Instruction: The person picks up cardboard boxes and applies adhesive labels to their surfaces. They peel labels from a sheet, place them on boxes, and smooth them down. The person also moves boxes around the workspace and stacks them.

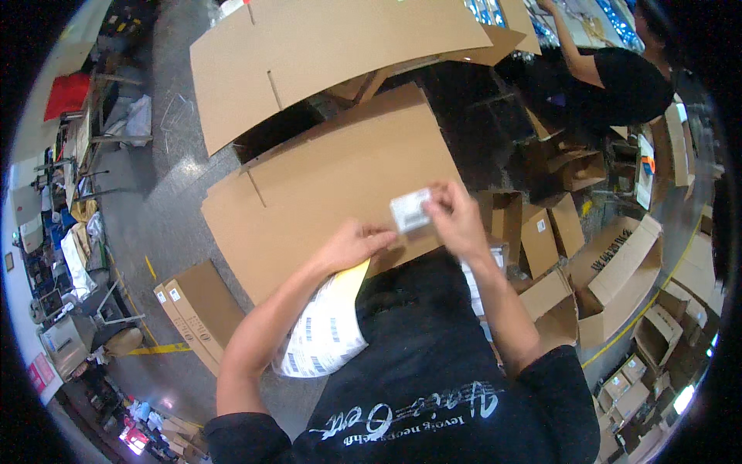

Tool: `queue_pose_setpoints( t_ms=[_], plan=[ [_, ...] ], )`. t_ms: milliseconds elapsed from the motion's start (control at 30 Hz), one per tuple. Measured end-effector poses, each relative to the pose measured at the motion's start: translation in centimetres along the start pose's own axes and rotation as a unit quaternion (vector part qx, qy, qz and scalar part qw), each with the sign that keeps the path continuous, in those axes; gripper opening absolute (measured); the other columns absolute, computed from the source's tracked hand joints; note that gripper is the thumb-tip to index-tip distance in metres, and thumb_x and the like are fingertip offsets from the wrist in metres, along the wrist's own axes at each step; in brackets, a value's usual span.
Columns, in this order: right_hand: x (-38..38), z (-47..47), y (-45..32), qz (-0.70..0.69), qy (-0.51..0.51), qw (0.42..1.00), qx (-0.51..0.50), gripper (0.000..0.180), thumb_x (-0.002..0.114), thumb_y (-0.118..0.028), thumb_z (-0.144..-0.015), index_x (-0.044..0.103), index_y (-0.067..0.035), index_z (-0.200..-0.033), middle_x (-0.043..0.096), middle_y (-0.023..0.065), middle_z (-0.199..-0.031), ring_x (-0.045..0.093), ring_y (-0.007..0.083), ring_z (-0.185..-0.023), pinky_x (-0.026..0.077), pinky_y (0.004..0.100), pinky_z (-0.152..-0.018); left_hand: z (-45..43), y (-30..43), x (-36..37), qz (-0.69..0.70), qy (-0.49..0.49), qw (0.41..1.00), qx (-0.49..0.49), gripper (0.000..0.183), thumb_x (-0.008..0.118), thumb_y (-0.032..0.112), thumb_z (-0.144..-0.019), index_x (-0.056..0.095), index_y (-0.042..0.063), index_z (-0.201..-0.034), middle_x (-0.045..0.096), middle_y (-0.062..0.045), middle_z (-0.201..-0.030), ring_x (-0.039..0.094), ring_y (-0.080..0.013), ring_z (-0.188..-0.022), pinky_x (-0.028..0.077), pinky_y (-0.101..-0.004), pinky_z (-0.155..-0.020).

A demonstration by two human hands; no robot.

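My right hand (455, 214) holds a small white printed label (410, 211) by its right edge, over a flat cardboard sheet (342, 168). Just left of it, my left hand (359, 243) grips the yellow-edged end of a sheet of printed labels (324, 336), which hangs curved against the front of my black shirt. The small label is a little blurred and apart from the sheet. My left fingertips lie close to its lower left corner. The cardboard has a slot cut near its left side.
A second large cardboard sheet (336, 52) lies beyond. Two flat cartons (200, 313) stand at the left. Open cardboard boxes (614, 278) crowd the floor on the right. A person in a black shirt (626, 87) works at the upper right, beside blue shiny packages (487, 13).
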State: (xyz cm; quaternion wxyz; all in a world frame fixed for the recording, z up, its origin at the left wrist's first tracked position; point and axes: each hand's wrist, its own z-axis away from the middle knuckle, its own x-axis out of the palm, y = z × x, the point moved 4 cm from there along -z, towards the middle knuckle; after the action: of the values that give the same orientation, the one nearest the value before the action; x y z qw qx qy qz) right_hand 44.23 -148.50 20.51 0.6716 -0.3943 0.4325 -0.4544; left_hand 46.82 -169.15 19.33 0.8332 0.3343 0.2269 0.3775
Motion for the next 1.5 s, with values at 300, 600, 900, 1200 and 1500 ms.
queue_pose_setpoints(
  t_ms=[300,600,900,1200,1500],
  plan=[
    [-1.7,-7.6,2.4,0.113,-0.002,0.994,-0.008,0.029,0.064,-0.01,-0.089,0.052,0.0,-0.113,0.07,0.013,-0.088,0.067,0.0178,-0.082,0.053,0.0317,-0.074,-2.3,2.8,-0.4,-0.494,0.159,0.832,0.195,0.047,0.056,0.028,-0.095,0.047,0.013,-0.139,0.051,-0.006,-0.141,0.068,-0.0254,-0.09,0.057,-0.0356,-0.065],
    [-1.1,-7.8,3.0,0.157,0.003,0.988,0.002,0.03,0.065,-0.011,-0.089,0.051,0.0,-0.113,0.069,0.017,-0.089,0.069,0.0247,-0.085,0.054,0.0358,-0.073,-4.2,2.5,0.3,-0.546,0.136,0.79,0.244,0.05,0.056,0.027,-0.091,0.048,0.016,-0.14,0.047,0.002,-0.146,0.062,-0.0191,-0.092,0.057,-0.0311,-0.068],
    [-0.7,-7.2,0.7,0.362,0.016,0.93,-0.057,0.032,0.065,-0.019,-0.088,0.053,-0.002,-0.112,0.067,0.0229,-0.092,0.065,0.0402,-0.088,0.052,0.0471,-0.076,-4.7,1.8,0.1,-0.552,0.136,0.785,0.246,0.048,0.055,0.03,-0.093,0.048,0.021,-0.14,0.048,0.003,-0.145,0.061,-0.0194,-0.091,0.057,-0.0331,-0.067],
    [-0.1,-7.3,-0.2,0.421,0.023,0.905,-0.053,0.037,0.071,-0.022,-0.083,0.054,-0.001,-0.108,0.066,0.0209,-0.093,0.062,0.0379,-0.091,0.052,0.0474,-0.075,-4.6,2.3,0.4,-0.561,0.13,0.781,0.241,0.045,0.054,0.03,-0.096,0.048,0.022,-0.14,0.047,0.002,-0.145,0.063,-0.0216,-0.09,0.057,-0.0352,-0.065],
    [-1.4,-6.4,1.2,0.435,0.171,0.882,-0.065,0.067,0.074,-0.037,-0.08,0.047,0.0,-0.13,0.053,0.0194,-0.121,0.054,0.0359,-0.108,0.047,0.0449,-0.088,-4.5,2.3,0.6,-0.56,0.13,0.78,0.248,0.047,0.052,0.032,-0.098,0.045,0.023,-0.143,0.044,0.002,-0.148,0.065,-0.0246,-0.092,0.056,-0.0366,-0.063]
  ],
)
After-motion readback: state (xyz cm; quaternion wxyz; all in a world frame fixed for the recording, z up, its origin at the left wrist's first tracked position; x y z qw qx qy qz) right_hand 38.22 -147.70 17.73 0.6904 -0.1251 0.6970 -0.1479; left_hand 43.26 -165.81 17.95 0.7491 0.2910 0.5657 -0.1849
